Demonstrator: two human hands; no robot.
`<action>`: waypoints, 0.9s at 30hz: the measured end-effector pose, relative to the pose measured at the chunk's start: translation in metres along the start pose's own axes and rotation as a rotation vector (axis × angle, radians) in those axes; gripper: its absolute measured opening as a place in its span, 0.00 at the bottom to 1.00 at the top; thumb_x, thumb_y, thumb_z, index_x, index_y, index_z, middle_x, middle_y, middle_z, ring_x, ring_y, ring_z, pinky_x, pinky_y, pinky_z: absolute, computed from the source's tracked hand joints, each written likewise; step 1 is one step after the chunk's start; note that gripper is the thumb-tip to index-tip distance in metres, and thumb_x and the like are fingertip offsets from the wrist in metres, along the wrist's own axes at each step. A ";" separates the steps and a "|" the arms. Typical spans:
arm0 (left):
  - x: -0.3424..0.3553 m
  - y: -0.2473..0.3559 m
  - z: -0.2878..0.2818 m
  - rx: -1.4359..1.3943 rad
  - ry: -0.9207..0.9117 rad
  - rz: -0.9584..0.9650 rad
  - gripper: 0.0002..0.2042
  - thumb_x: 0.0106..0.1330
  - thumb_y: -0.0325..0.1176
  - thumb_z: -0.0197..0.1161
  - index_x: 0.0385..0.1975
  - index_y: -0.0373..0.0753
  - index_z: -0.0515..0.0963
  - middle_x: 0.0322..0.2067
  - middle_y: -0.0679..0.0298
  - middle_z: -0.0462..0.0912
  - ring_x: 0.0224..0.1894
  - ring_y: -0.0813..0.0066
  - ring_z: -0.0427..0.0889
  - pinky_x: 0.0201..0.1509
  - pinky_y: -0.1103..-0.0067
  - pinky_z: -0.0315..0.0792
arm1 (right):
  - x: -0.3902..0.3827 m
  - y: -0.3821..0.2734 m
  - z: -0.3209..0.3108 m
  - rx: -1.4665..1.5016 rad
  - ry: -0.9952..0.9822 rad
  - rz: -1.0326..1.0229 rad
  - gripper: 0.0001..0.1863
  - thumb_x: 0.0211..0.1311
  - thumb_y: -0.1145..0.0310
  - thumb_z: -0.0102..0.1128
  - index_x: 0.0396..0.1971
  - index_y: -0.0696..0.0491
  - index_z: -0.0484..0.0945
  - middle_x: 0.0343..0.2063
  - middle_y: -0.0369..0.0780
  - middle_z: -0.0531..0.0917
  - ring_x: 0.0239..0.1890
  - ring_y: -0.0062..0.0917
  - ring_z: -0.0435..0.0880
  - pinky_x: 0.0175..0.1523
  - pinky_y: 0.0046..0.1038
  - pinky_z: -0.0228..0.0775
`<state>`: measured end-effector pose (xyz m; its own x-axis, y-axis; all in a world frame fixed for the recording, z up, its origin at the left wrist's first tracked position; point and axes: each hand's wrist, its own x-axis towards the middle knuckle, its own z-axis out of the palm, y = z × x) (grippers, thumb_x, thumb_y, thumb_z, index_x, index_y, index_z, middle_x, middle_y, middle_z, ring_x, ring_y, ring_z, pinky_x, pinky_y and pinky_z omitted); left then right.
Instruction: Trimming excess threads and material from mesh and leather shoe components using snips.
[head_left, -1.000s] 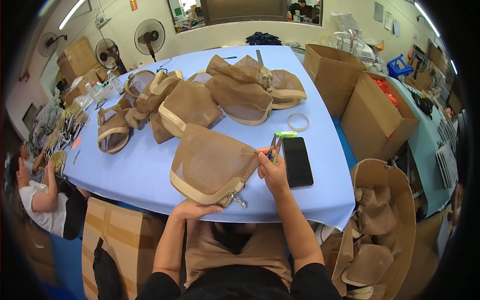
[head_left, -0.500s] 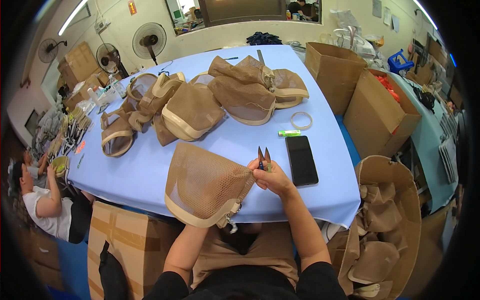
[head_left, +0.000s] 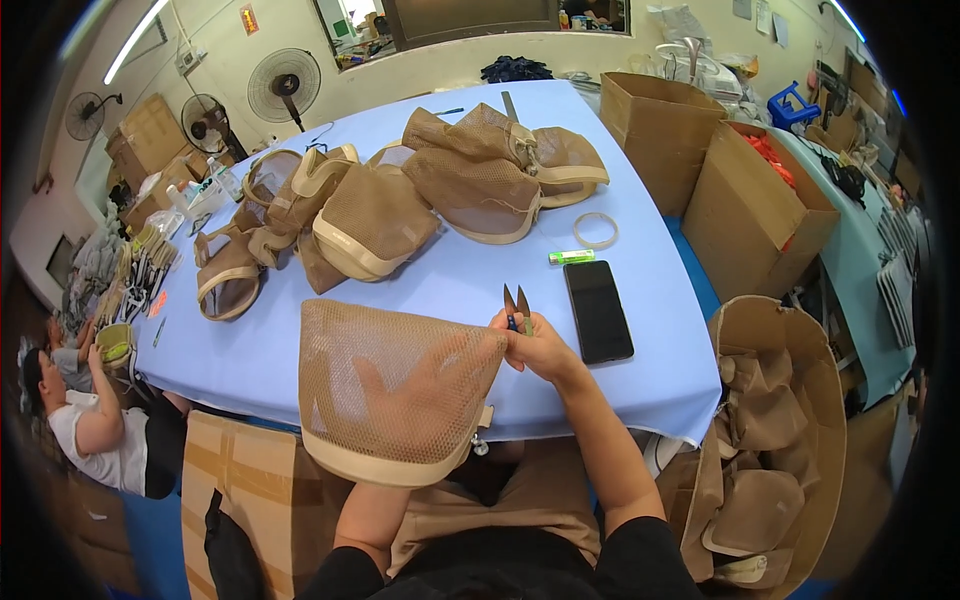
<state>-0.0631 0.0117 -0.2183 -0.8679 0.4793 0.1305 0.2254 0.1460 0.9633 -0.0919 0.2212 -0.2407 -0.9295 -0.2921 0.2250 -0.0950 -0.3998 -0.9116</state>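
A brown mesh bag (head_left: 340, 420) with a cream band hangs before me over the blue table's front. My left hand (head_left: 400, 390) shows through the mesh inside it, fingers spread, supporting the bag from within. My right hand (head_left: 533, 345) is closed on small thread snips (head_left: 516, 305), blades upward, and pinches the bag's upper right corner. A black phone (head_left: 598, 312) lies just right of that hand, with a green battery pack (head_left: 571, 257) and a tape ring (head_left: 596, 228) above it. More mesh bags (head_left: 375, 225) are heaped farther back on the table (head_left: 670, 360).
Two open cardboard boxes (head_left: 750, 230) stand beside the table at right. Another box (head_left: 820, 420) with brown pieces is at lower right, and a taped carton (head_left: 240, 450) at lower left. A co-worker (head_left: 95, 435) sits at far left. Fans (head_left: 285, 85) stand along the back.
The bag has shifted left and turned, with my left hand moving from beneath its bottom edge to inside it. My right hand still grips the snips, now held a little further left.
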 end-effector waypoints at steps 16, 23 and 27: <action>-0.025 -0.010 0.020 0.294 -0.111 0.243 0.22 0.53 0.33 0.62 0.48 0.32 0.68 0.47 0.54 0.71 0.51 0.59 0.68 0.54 0.74 0.62 | 0.002 -0.003 -0.006 0.280 0.449 -0.310 0.09 0.62 0.65 0.47 0.30 0.55 0.70 0.19 0.32 0.72 0.11 0.09 0.59 0.15 0.12 0.50; -0.022 -0.040 0.035 0.277 0.128 0.358 0.17 0.56 0.29 0.56 0.45 0.30 0.69 0.44 0.50 0.73 0.49 0.54 0.70 0.52 0.72 0.62 | -0.001 -0.004 -0.016 0.297 0.443 -0.254 0.16 0.63 0.59 0.43 0.29 0.58 0.71 0.17 0.34 0.71 0.10 0.12 0.59 0.16 0.17 0.57; -0.020 -0.058 0.036 -0.002 0.355 0.328 0.12 0.62 0.31 0.49 0.42 0.31 0.70 0.31 0.65 0.73 0.33 0.75 0.69 0.38 0.82 0.63 | 0.001 -0.001 -0.017 0.241 0.496 -0.215 0.18 0.63 0.58 0.43 0.29 0.59 0.71 0.17 0.35 0.72 0.09 0.12 0.58 0.15 0.17 0.57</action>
<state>-0.0428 0.0249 -0.2848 -0.8485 0.1748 0.4995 0.5122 0.0342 0.8582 -0.0988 0.2362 -0.2451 -0.9594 0.2356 0.1552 -0.2701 -0.6081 -0.7465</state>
